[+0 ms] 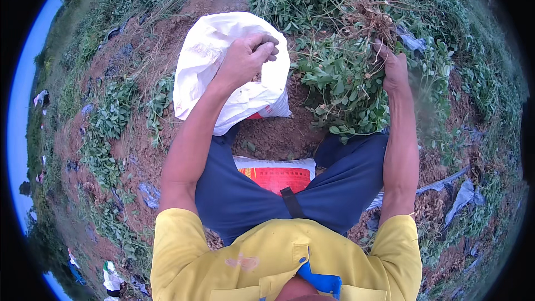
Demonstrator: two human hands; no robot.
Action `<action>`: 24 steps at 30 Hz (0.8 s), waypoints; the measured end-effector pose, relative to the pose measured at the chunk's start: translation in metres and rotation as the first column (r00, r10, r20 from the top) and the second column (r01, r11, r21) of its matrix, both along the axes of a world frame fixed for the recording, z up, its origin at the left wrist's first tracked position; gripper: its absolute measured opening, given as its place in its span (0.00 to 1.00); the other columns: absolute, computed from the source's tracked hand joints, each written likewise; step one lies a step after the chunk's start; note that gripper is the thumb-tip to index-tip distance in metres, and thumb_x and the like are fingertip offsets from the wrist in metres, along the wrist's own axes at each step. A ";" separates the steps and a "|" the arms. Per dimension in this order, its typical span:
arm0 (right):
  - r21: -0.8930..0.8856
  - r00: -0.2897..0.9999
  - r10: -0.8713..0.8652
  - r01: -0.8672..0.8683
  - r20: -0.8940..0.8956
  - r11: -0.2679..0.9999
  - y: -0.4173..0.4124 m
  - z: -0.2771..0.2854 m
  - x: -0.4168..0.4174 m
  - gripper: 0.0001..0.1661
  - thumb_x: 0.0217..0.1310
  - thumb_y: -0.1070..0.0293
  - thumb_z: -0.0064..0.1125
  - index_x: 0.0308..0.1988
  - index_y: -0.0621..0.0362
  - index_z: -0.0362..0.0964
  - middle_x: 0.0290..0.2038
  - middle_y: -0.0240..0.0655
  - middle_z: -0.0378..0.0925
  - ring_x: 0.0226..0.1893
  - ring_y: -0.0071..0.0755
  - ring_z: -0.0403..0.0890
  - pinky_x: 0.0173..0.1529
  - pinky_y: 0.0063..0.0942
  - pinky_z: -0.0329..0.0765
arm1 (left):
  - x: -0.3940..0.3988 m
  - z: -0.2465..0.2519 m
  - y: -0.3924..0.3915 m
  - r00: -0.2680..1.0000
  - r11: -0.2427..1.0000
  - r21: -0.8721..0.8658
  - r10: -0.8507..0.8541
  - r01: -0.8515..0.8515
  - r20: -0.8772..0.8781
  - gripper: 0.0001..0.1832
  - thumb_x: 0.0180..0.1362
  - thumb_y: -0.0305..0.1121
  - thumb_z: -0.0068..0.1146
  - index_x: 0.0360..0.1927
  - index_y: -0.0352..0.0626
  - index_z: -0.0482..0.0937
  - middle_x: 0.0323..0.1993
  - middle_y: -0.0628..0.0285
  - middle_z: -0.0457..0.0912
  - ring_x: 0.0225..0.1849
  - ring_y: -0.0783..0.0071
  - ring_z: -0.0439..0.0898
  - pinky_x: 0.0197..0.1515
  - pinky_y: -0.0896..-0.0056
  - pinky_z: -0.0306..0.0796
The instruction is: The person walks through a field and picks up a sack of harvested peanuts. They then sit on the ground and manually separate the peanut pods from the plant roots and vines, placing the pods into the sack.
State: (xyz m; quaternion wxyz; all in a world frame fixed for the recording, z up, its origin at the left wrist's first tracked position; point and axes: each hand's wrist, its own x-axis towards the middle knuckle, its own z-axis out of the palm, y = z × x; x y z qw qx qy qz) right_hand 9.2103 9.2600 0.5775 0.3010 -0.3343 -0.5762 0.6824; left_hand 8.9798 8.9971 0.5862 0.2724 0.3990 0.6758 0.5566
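Note:
My left hand (250, 56) is over the mouth of an open white woven sack (196, 62), its fingers curled together; whether something small is between them cannot be told. Out to the right, my right hand (391, 60) grips a bunch of uprooted leafy plants by the stems near their tangled brown roots (372, 19). These look like peanut plants, and their green leaves (347, 79) hang down towards my right knee. A few pale pods seem to cling among the roots. The sack stands on the soil in front of my left knee.
A red and white printed sack (284, 177) lies between my legs. Pulled plants (110, 113) are strewn over reddish soil (276, 138), with torn plastic film (459, 200) at the right and pale pods (432, 205) near it. A person (112, 278) is far off at the lower left.

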 end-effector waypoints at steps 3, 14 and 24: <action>-0.035 0.999 0.035 -0.036 -0.030 0.999 0.010 -0.014 0.000 0.22 0.51 0.65 0.72 0.44 0.64 0.77 0.30 0.29 0.79 0.23 0.21 0.76 0.26 0.21 0.74 | 0.016 0.009 0.013 0.997 0.997 -0.028 -0.073 0.072 -0.034 0.14 0.65 0.30 0.50 0.46 0.29 0.80 0.35 0.57 0.85 0.37 0.73 0.84 0.43 0.73 0.76; -0.109 0.911 0.396 -0.408 -0.111 0.907 -0.017 -0.013 -0.002 0.35 0.50 0.62 0.72 0.56 0.61 0.70 0.43 0.34 0.80 0.38 0.29 0.81 0.36 0.27 0.79 | 0.036 -0.002 0.054 0.984 0.987 0.060 -0.143 0.150 -0.103 0.19 0.65 0.35 0.54 0.57 0.39 0.77 0.48 0.61 0.83 0.49 0.74 0.79 0.55 0.72 0.70; -0.116 0.903 0.425 -0.417 0.061 0.902 -0.034 -0.006 -0.021 0.37 0.47 0.66 0.73 0.58 0.59 0.68 0.45 0.33 0.79 0.39 0.28 0.79 0.37 0.26 0.76 | 0.031 -0.019 0.065 0.905 0.990 -0.129 -0.110 0.062 -0.411 0.20 0.63 0.36 0.57 0.60 0.50 0.75 0.47 0.52 0.83 0.45 0.63 0.84 0.47 0.65 0.75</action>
